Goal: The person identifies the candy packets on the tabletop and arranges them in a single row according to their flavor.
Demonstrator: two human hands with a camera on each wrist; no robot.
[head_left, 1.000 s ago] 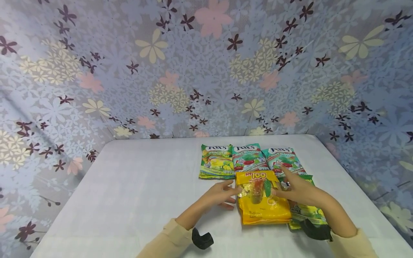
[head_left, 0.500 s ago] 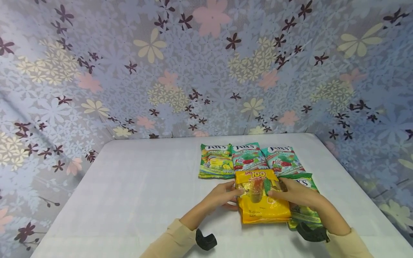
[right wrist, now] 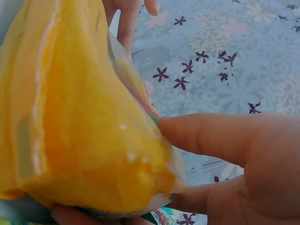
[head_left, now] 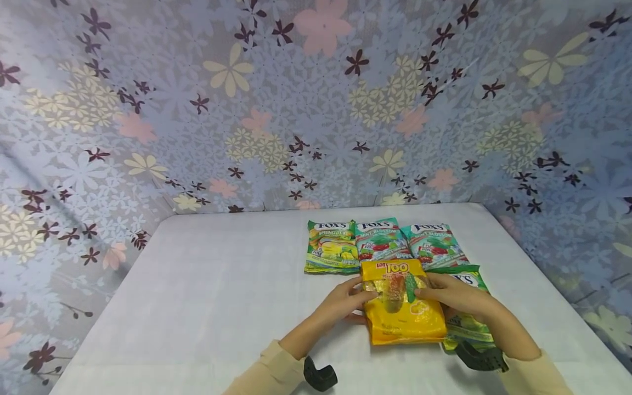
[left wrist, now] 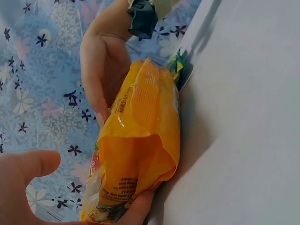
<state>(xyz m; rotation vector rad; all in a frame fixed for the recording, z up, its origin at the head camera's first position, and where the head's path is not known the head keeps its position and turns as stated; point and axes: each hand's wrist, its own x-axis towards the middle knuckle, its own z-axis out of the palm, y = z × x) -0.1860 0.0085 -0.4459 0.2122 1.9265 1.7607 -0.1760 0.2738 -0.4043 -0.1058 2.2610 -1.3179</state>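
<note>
A yellow Lot 100 gummy candy bag point(head_left: 406, 323) with a clear window lies between both hands at the right of the white table. My left hand point(head_left: 344, 299) is at its left side. In the left wrist view, a finger point(left wrist: 139, 208) reaches under the bag's edge while the thumb point(left wrist: 44, 161) stands apart from the front. The right hand point(head_left: 456, 292) grips the bag's right side. Its thumb point(right wrist: 201, 133) presses the front, and fingertips show beneath the bag. A green Fox's candy bag point(head_left: 466, 329) sits partly hidden under the right hand and the yellow bag.
Behind the yellow bag, a green Spring Tea bag point(head_left: 332, 247) and two Mint Blossom bags, one in the middle point(head_left: 380, 241) and one at right point(head_left: 435, 244), lie in a row. A floral cloth wall point(head_left: 316, 109) rises along the table's back and sides.
Both hands have closed in on the yellow bag's sides; the left moved slightly right and the right settled lower against its edge. The bag has hardly moved.
</note>
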